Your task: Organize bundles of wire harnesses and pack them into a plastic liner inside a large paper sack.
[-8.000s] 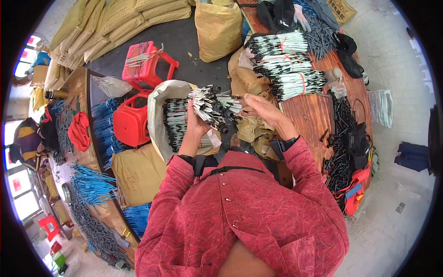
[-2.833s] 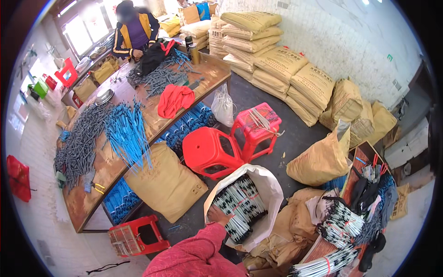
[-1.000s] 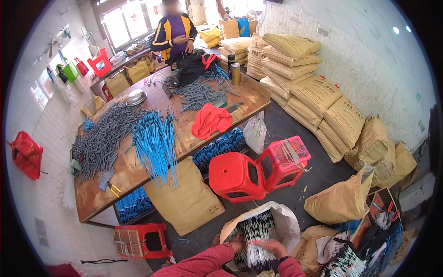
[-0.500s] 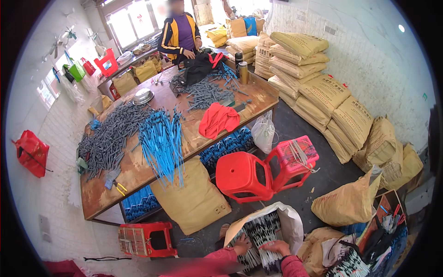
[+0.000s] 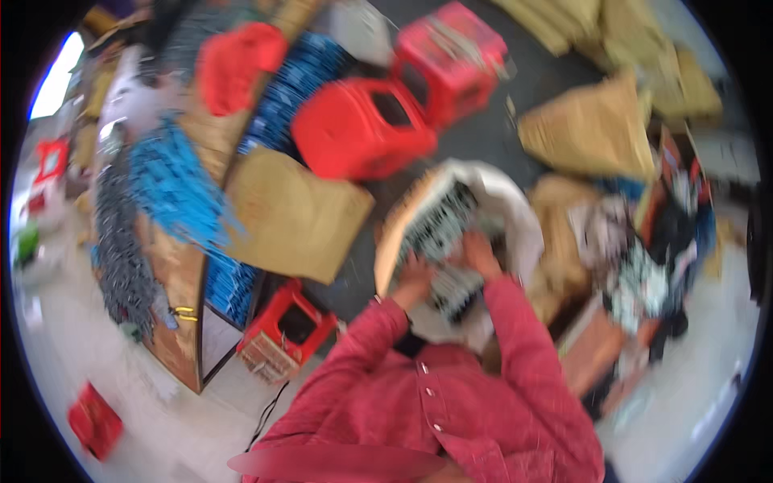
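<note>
Both my hands reach into a large open sack (image 5: 527, 233) of brown and white paper, standing on the floor in front of me. Inside lie many thin black-and-white rods (image 5: 441, 219), packed side by side. On the sack's left side, my left hand (image 5: 414, 279) rests against the rods. Across from it, my right hand (image 5: 481, 256) touches them near the sack's right side. Motion blur smears the fingers of both hands, so their grip is unclear. Red sleeves cover my forearms.
Two red stools (image 5: 354, 133) stand beyond the sack, and a third red stool (image 5: 286, 330) is at left. A brown sack (image 5: 298, 213) leans by the wooden table (image 5: 173, 270), which holds blue and grey pieces. Another brown sack (image 5: 588, 129) and a filled crate (image 5: 596, 342) are at right.
The view has tilted down and turned, so the table has shifted left and my sack, arms and torso show more. Both hands remain in the sack, now blurred.
</note>
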Action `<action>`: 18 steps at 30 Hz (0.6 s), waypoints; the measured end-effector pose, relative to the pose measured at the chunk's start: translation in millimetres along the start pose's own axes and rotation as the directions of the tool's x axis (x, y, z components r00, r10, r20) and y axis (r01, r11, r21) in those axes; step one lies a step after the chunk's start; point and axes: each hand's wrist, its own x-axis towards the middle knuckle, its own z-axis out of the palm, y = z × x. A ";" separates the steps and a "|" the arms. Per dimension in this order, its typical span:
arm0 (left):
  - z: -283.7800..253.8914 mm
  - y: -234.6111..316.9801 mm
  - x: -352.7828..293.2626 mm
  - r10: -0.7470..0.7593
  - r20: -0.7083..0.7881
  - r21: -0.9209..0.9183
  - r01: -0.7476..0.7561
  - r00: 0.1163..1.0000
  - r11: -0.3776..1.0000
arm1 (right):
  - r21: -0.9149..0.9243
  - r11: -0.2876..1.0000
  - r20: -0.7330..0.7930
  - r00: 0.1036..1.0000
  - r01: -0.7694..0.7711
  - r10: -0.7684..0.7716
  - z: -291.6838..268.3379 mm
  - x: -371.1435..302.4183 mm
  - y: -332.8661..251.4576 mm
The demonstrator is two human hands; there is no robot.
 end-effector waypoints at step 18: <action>-24.5 28.9 4.0 -0.062 0.365 -0.113 0.110 0.929 0.987 | 0.067 0.939 0.149 0.933 -0.339 0.326 67.3 -34.8 18.0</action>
